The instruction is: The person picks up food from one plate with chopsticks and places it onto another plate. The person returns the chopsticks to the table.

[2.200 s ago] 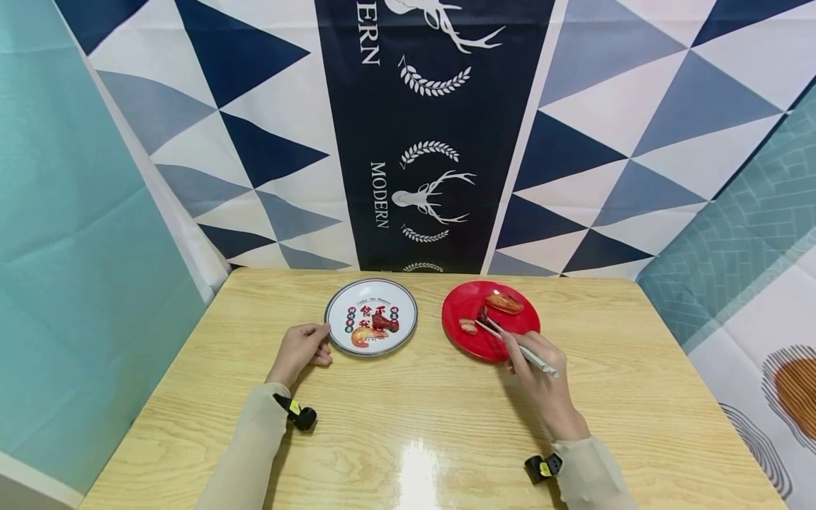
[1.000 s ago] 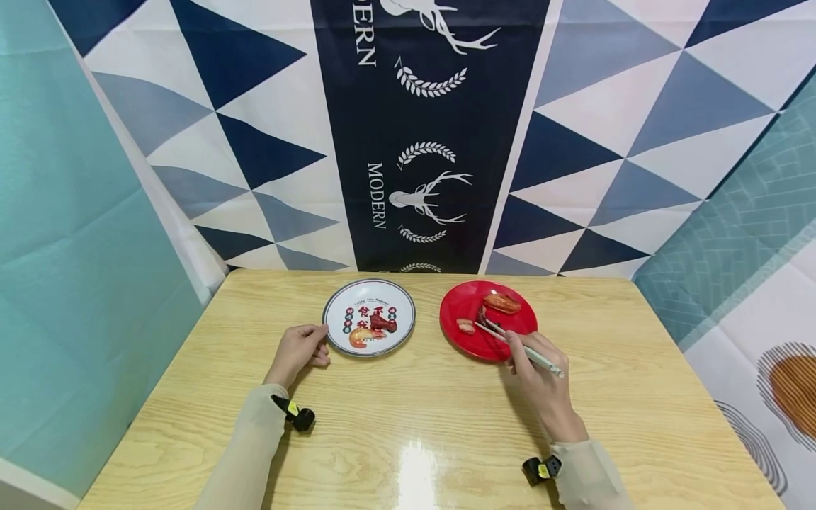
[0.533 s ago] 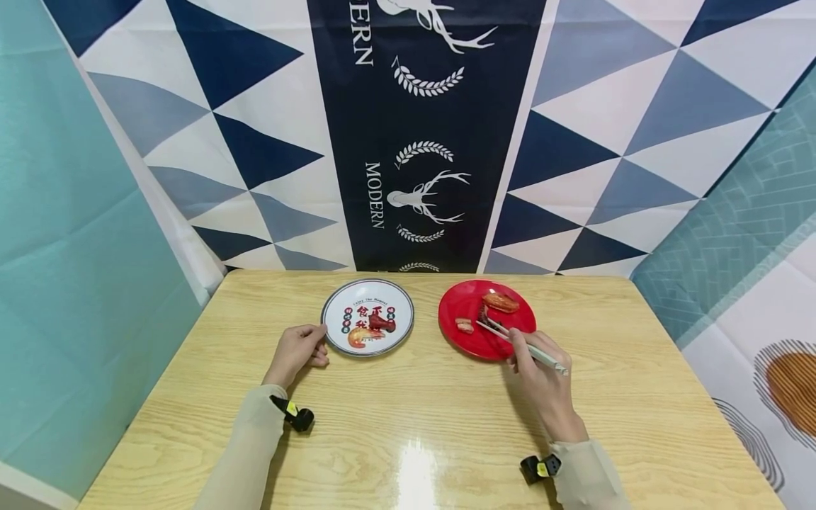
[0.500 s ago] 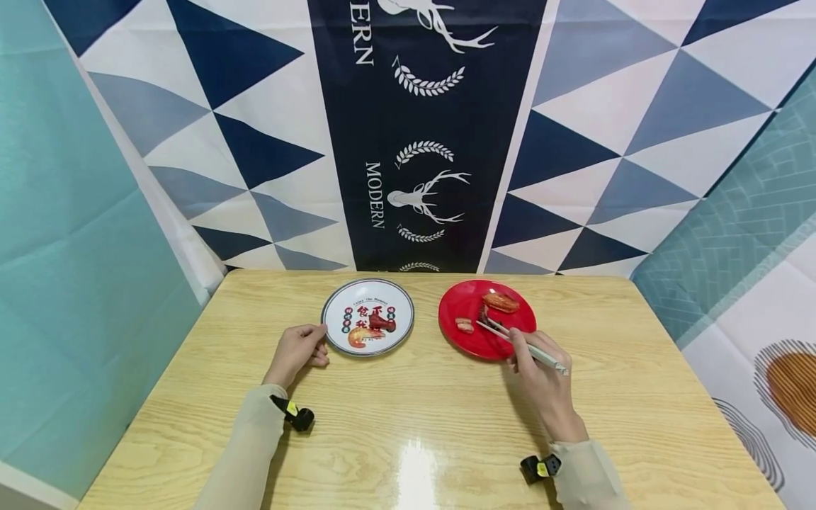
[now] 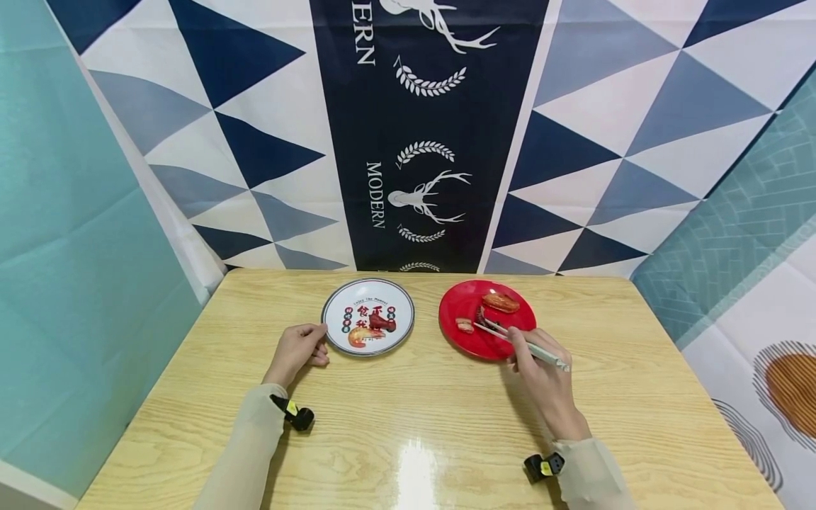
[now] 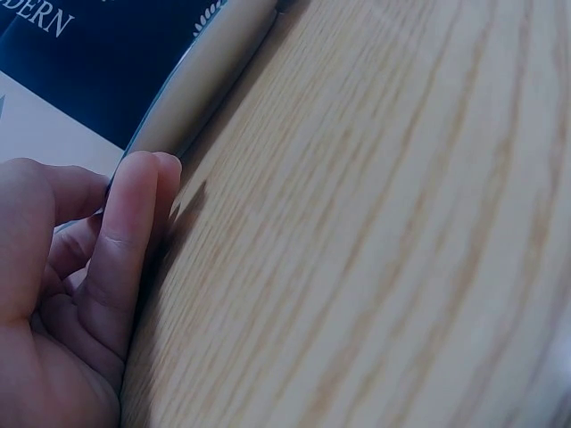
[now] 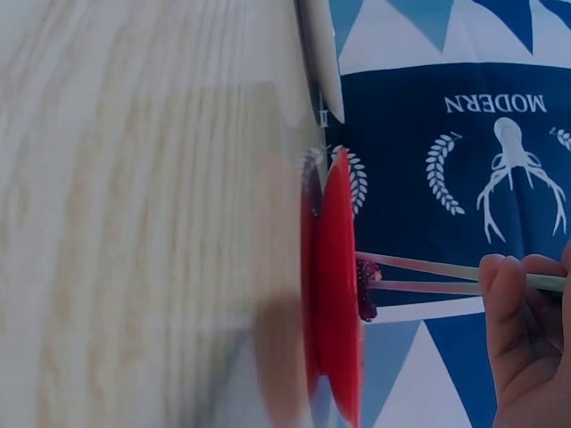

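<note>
1. Head view: nearest us, pale sleeves [image 5: 239, 450] reach over the wooden bench [image 5: 357, 432], a small black device [image 5: 301, 419] at each wrist.
2. Beyond them, we see the left hand [image 5: 298, 350], its grip pinching the left rim of the white plate [image 5: 336, 312] between thumb and fingers.
3. Opposite, the right hand [image 5: 543, 379] has its grip pinching pale green chopsticks [image 5: 535, 349].
4. Their tips meet a dark red piece [image 7: 367, 306] on the red plate [image 5: 454, 304]; we cannot tell whether they clasp it.
5. On the white plate we find a shrimp [image 5: 360, 337] and a reddish drumstick [image 5: 382, 324]; on the red one, a small pale piece [image 5: 465, 325] and, farther back, a browned piece [image 5: 501, 302].
6. Farthest off, we see patterned cloth [image 5: 421, 127] bearing white deer heads.
</note>
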The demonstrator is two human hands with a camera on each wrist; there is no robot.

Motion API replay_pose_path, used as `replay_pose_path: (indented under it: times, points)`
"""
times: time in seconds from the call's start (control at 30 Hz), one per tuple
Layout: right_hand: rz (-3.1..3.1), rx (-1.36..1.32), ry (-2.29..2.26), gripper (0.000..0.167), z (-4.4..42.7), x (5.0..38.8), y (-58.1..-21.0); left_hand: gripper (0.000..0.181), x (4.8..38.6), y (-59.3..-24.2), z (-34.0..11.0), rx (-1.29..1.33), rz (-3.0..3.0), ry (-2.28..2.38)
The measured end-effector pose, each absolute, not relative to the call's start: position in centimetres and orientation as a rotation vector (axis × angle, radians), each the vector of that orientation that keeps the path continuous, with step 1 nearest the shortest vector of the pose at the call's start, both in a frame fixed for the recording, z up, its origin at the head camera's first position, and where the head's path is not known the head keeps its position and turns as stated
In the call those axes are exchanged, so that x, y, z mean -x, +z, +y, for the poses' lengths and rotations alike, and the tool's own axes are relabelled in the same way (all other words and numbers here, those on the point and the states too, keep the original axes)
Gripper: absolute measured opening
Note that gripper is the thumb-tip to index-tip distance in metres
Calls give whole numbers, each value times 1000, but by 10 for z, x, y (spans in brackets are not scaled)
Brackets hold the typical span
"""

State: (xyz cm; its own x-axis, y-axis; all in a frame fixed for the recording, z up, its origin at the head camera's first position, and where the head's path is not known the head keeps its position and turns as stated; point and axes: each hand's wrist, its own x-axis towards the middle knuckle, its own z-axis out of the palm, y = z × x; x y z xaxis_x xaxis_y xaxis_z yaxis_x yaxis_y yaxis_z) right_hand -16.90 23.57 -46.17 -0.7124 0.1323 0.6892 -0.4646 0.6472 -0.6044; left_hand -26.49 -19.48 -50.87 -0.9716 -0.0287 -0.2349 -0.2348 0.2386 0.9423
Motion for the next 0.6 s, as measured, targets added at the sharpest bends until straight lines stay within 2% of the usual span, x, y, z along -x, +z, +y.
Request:
replay_pose_path:
  times: [0.33,0.6]
  points:
    - [-2216,-250,1127,31,242,171,-446,39,265,-509,-195,259,2327,1818]
    - [-2293,-306,1121,24,249,172,-438,40,265,-508,-195,260,2322,1817]
